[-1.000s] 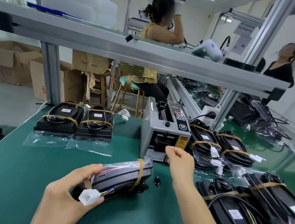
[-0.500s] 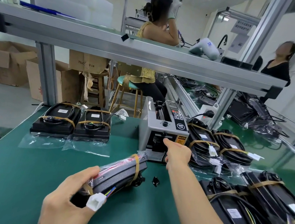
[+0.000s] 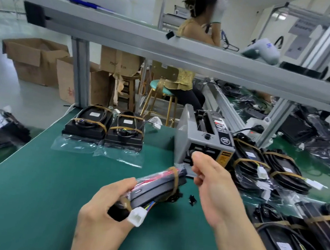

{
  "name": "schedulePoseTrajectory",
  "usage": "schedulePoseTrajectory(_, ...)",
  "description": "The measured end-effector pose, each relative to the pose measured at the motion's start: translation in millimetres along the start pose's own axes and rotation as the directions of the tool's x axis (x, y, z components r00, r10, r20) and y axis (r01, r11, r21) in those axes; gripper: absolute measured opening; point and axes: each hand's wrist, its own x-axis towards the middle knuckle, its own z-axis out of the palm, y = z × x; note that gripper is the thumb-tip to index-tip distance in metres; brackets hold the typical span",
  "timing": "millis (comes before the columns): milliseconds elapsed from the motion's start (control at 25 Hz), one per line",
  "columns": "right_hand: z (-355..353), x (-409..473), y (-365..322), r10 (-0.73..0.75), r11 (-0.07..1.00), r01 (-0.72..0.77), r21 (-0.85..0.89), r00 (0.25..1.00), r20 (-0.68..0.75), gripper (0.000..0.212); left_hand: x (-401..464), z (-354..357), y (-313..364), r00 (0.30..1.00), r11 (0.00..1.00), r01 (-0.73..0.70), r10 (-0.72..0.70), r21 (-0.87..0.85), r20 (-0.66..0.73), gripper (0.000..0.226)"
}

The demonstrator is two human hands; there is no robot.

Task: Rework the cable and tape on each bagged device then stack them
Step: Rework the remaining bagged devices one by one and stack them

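**Count of things on and around the bench**

Two hands show: the left hand [image 3: 100, 218] and the right hand [image 3: 213, 183]. One bagged device [image 3: 157, 187] is held. Two finished devices [image 3: 106, 128] sit side by side at 11 o'clock. One tape dispenser [image 3: 203, 141] stands at 12 o'clock. At least five more bagged devices [image 3: 268, 167] lie from 2 to 4 o'clock; overlap blurs the total. Two other persons [image 3: 189, 51] sit beyond the bench. Three cardboard boxes [image 3: 34, 58] stand at 10 o'clock.

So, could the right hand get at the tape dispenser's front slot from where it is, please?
Probably yes: the right hand hangs just before the tape dispenser, nothing between them; the left hand grips the bagged device lower down.
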Motion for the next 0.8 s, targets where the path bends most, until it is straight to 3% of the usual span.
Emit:
schedulePoseTrajectory(80,19,-37,3,-0.086,0.986,0.116,-0.122,0.971,0.223,0.014,-4,1,1,1.000,1.000,-0.009,0.009,-0.009,-0.001,0.054)
schedulePoseTrajectory(120,26,-49,9,-0.095,0.975,0.143,-0.173,0.961,0.258,0.014,-6,1,0,1.000,1.000,-0.010,0.010,-0.008,0.005,0.058)
schedulePoseTrajectory(360,34,-66,39,-0.129,0.885,0.156,-0.438,0.988,0.091,0.012,-15,2,3,1.000,0.999,-0.026,0.025,0.045,0.019,0.067)
schedulePoseTrajectory(560,38,-71,46,-0.185,0.892,0.165,-0.420,0.983,-0.007,0.014,-15,4,6,1.000,0.999,-0.012,0.012,0.041,-0.003,0.066)
schedulePoseTrajectory(800,42,-72,47,-0.153,0.900,0.135,-0.415,0.988,-0.011,0.017,-16,6,5,1.000,1.000,-0.014,0.014,0.027,-0.014,0.066)
